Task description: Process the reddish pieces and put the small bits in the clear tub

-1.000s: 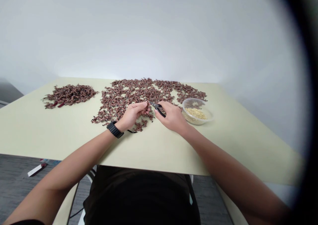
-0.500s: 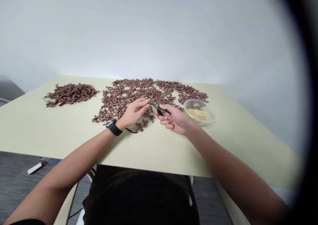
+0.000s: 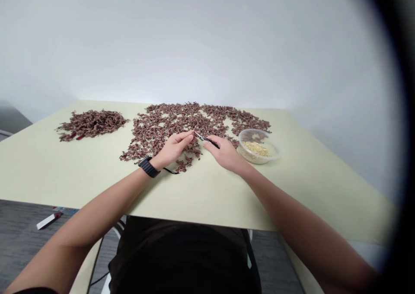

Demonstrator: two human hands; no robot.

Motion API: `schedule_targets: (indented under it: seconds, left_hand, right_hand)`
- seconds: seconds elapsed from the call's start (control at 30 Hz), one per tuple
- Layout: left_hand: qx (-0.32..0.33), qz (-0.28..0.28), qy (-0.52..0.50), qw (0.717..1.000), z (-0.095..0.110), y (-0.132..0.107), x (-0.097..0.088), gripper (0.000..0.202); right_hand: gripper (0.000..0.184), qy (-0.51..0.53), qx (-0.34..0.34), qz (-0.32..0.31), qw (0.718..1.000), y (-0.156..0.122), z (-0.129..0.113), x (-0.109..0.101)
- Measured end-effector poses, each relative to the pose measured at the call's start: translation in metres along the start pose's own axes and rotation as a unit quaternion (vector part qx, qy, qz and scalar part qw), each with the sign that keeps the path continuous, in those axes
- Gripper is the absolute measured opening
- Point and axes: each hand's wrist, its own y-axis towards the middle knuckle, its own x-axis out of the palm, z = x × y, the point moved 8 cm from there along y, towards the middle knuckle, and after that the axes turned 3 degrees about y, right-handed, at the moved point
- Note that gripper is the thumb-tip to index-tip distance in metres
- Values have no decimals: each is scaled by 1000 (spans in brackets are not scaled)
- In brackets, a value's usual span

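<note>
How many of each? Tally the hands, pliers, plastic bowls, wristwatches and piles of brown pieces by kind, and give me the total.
Hands: 2 (left hand, right hand)
Pliers: 1
Plastic bowl: 1
Wristwatch: 1
Piles of brown pieces: 2 (compact pile, wide spread)
Total: 7

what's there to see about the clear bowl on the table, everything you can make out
The bowl is round, wide and see-through, looks like plastic, and has a pale rim. It stands upright, open at the top, on the pale yellow table, just to the right of the right hand; neither hand holds it. Small yellow bits lie inside. Brown pieces spread near its far left side; whether any touch it cannot be told.
</note>
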Motion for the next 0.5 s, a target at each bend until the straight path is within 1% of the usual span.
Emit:
schedule_targets:
  seconds: [0.07,0.1,0.13,0.2,0.23,0.27,0.3,0.33,0.37,0.4,0.47,0.5]
  left_hand:
    - [22,-9,41,999,5,0,0,46]
    - [42,-12,69,997,9,1,-1,45]
    - [66,-12,98,993,13,1,-2,45]
    - [110,-11,145,983,20,1,-4,44]
    - [127,-10,161,979,23,1,-5,44]
    - [139,-10,171,975,24,1,-5,44]
    - [144,-11,176,974,24,1,-5,44]
    - [144,-13,178,973,23,1,-5,44]
    - [138,-12,175,975,21,1,-4,44]
    - [128,-10,170,977,19,2,-4,45]
    - [101,-3,156,983,12,3,-4,47]
    - [86,2,147,985,8,3,-4,48]
  right_hand:
    - [29,81,60,-27,995,-1,6,4]
    - [30,141,104,-50,983,-3,10,7]
    - [32,207,151,-82,963,-5,14,12]
    - [36,329,226,-158,903,-10,18,24]
    - [37,371,249,-194,874,-12,17,28]
    - [39,396,264,-223,851,-14,17,30]
    - [40,405,271,-240,840,-15,17,32]
    - [41,398,270,-241,843,-14,19,31]
    - [41,374,257,-225,862,-12,21,29]
    - [41,331,233,-192,894,-9,23,25]
    - [37,193,148,-93,966,-3,20,10]
    - [33,108,95,-39,989,-2,14,2]
